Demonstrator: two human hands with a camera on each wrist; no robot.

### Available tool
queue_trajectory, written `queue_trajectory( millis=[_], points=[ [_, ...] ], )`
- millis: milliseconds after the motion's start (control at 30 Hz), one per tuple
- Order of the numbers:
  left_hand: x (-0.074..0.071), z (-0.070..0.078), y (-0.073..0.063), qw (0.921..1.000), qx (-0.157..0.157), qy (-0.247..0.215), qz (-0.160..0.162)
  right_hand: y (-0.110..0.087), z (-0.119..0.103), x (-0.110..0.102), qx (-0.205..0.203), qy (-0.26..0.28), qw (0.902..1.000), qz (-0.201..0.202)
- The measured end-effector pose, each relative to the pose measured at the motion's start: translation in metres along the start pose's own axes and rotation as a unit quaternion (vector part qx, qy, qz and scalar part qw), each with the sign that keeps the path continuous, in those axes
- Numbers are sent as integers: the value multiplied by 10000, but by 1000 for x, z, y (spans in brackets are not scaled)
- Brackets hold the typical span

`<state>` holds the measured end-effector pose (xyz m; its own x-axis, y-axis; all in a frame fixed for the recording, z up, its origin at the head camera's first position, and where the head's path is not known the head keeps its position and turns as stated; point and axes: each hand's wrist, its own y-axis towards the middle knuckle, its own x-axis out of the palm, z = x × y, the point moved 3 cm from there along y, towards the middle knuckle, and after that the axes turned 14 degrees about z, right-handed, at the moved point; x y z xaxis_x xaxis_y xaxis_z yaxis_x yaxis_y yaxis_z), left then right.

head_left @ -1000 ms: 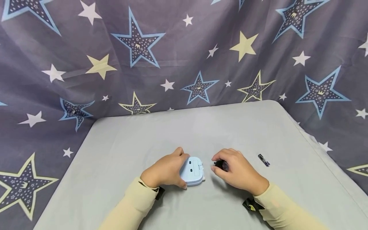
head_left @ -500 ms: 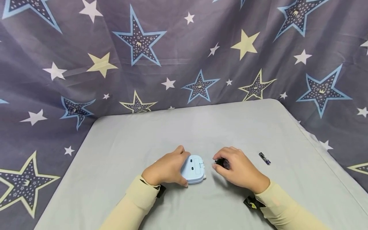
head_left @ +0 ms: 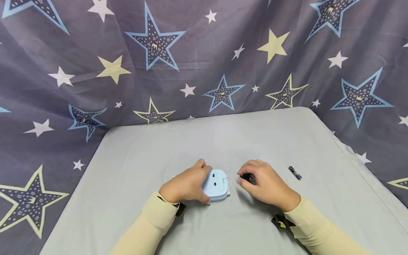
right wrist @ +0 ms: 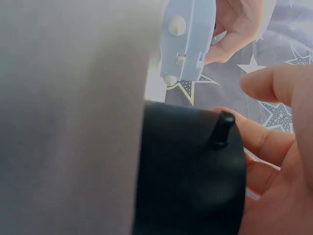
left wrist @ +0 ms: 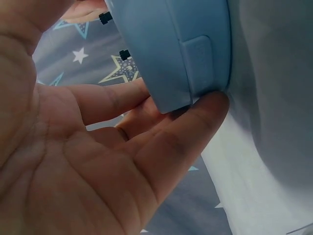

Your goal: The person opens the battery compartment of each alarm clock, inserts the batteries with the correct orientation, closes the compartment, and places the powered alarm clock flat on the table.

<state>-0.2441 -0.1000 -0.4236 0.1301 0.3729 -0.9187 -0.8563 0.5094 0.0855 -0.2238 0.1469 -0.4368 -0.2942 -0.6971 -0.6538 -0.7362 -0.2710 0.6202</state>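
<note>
A light blue alarm clock (head_left: 217,186) lies back up on the grey surface, showing a rectangular cover and two black knobs. My left hand (head_left: 187,181) grips its left side, thumb at the near edge and fingers at the far one. In the left wrist view, fingertips touch the side of the clock (left wrist: 161,54). To its right, my right hand (head_left: 267,184) curls round a small black object (head_left: 249,178), mostly hidden by the hand. The right wrist view shows that black object (right wrist: 190,171) as round-sided with a short peg; its kind is unclear.
A small slim dark item (head_left: 295,173) lies on the grey padded surface (head_left: 204,141), right of my right hand. A purple-grey curtain (head_left: 197,53) printed with stars hangs along the back and sides. White round feet (right wrist: 177,25) stick out of the clock.
The head view has shifted slightly, so everything sits a little higher in it. Both hands keep their places at the clock and the black object.
</note>
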Motion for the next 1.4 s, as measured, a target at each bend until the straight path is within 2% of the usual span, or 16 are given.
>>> queue_trajectory(
  millis=[367,633,900,1133,1400],
  points=[
    [0,-2,1,10000,-76,-56,9,7,-7,-1,74,-77,9999,-40],
    [0,-1,2,9999,-92,-96,32,20,-16,-2,161,-296,9994,-21],
    [-1,0,2,10000,-72,-53,9,26,-23,3,295,-609,9973,-289],
    [-1,-1,2,10000,-53,-52,-2,31,-31,9,294,-695,9962,-442],
    [-1,-1,1,10000,-52,-18,-37,37,-37,15,481,-799,9941,-557]
  ],
)
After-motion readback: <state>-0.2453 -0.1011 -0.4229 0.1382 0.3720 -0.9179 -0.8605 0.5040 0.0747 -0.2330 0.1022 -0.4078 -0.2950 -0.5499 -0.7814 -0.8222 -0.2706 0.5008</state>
